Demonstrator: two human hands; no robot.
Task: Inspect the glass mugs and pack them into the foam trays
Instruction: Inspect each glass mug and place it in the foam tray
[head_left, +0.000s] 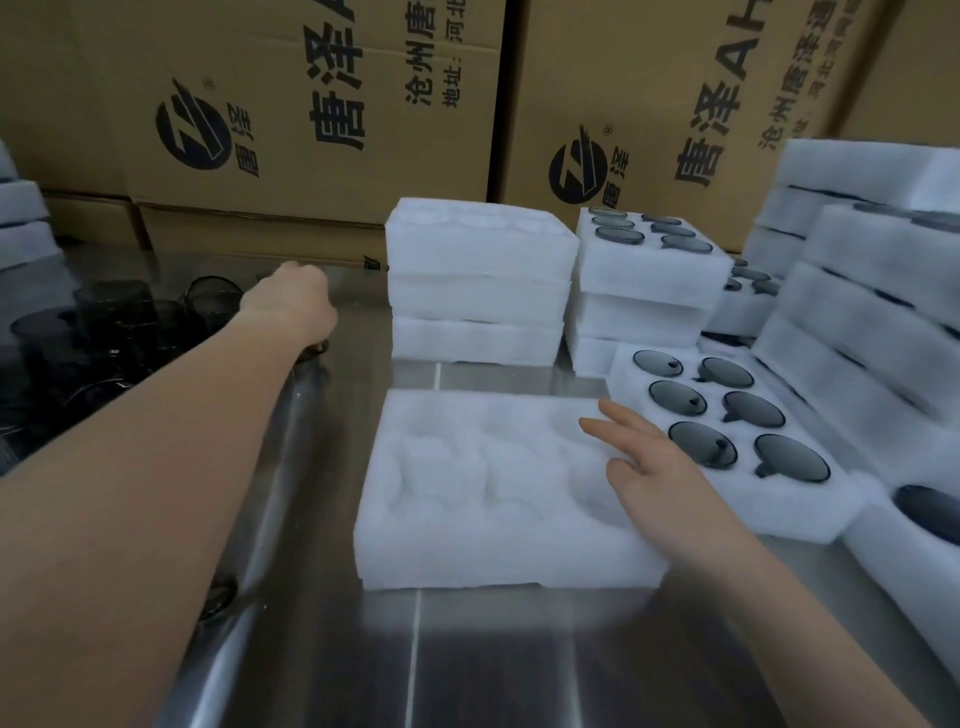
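Your landmark is the empty foam tray (483, 493), white, lying flat on the steel table (467, 665) directly before you, its moulded pockets all vacant. Your right hand (654, 467) lies on this tray's right edge, palm down, fingers (608, 421) spread and flat, closed on nothing. Just to the right of the empty tray, touching or nearly touching it, sits a filled foam tray (727, 499) carrying six dark glass mugs (701, 441) in two rows of three, rims up, handles tucked into slots. Behind the empty tray stands a stack of three empty trays (478, 291); beside that stack, to its right, a second stack (644, 291) whose top tray holds dark mugs. Farther right of the empty tray rise taller stacks of packed trays (857, 301), running out of view. To the left of the empty tray, well apart across bare steel, a cluster of loose dark glass mugs (114, 332) stands crowded together. Your left hand (291, 301) reaches over that cluster's right side, knuckles up, fingers curled downward; whether the grip is shut on a mug, you cannot tell, since the fingers are hidden behind the hand. Printed cardboard cartons (322, 104) wall the far side, behind everything.
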